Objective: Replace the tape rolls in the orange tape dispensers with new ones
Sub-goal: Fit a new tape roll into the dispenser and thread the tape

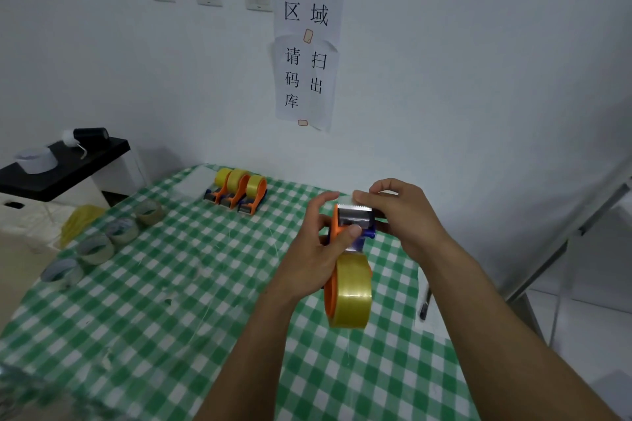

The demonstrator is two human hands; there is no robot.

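I hold an orange tape dispenser [337, 225] above the green checked table [154, 301], its toothed metal blade pointing away from me. A full yellowish tape roll [350, 294] sits on its wheel at the near end. My left hand [314, 249] grips the dispenser's body, thumb pressed on the side near the blue roller. My right hand [400, 212] pinches the clear tape end at the blade between thumb and fingers. Three more orange dispensers [237, 193] with yellow rolls stand in a row at the table's far edge.
Several used, nearly empty tape rolls [102, 243] lie in a line along the table's left side. A black pen [425, 304] lies at the right edge. A black shelf [65, 167] with a roller stands at left; the white wall is close behind.
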